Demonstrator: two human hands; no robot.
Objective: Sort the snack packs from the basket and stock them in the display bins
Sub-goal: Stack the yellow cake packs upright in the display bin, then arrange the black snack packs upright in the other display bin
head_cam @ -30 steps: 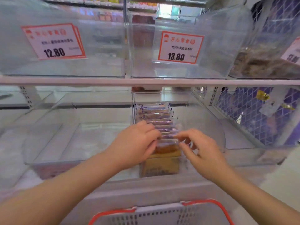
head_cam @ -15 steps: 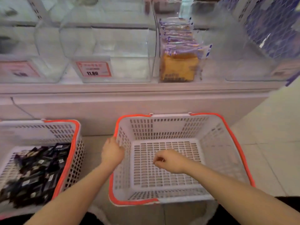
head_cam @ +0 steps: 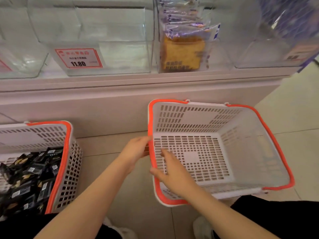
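Fingers [head_cam: 143, 141] of your left hand [head_cam: 136, 150] lie fairly straight against the outside of the left wall of the empty basket [head_cam: 259, 152], touching its orange rim at the near-left side; whether any of them curl round the rim, you cannot tell from this angle. Your right hand [head_cam: 174, 171] reaches over the near-left corner of the same basket with its fingers straight and slightly apart, hovering above the slotted floor and holding nothing. That basket sits on the tiled floor [head_cam: 293, 104] just in front of the white shelf base [head_cam: 103, 107]. Well to the left stands a second basket [head_cam: 67, 169] of the same kind, holding a heap of black snack packs [head_cam: 29, 180]. Up on the shelf, 1 clear bin [head_cam: 222, 54] holds a row of upright purple-and-orange snack packs [head_cam: 183, 50], pressed to its left side. To its left is another clear bin [head_cam: 120, 56] carrying a price tag [head_cam: 78, 58] that reads 11.80. Your dark trousers [head_cam: 284, 219] show at the bottom edge.
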